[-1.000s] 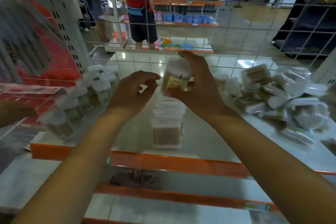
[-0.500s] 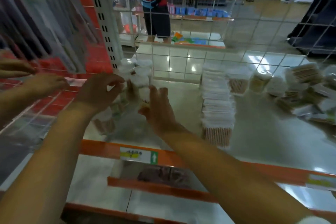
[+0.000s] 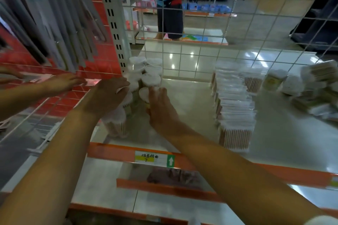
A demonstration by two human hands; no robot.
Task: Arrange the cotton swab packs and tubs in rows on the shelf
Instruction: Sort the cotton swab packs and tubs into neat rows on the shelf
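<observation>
Round cotton swab tubs (image 3: 150, 80) with white lids stand in two rows at the left end of the white shelf (image 3: 192, 107). My right hand (image 3: 161, 109) grips one cotton swab tub (image 3: 144, 95) at the near end of the right row. My left hand (image 3: 108, 95) rests with relaxed fingers on the lids of the left row, just above the nearest tub (image 3: 115, 124). A straight row of flat cotton swab packs (image 3: 234, 107) runs down the middle of the shelf. A loose pile of packs and tubs (image 3: 311, 86) lies at the right.
A wire grid (image 3: 201, 23) closes the back of the shelf, and a slotted upright post (image 3: 114, 23) stands left of the tubs. Another person's hand (image 3: 60, 82) reaches over the red panel at left. A person in red stands beyond the grid. The orange shelf edge (image 3: 128, 153) runs below my arms.
My right hand carried a tub from the shelf's middle to the tub rows at left and lowered it there. My left hand moved left onto the lids. The view turned left.
</observation>
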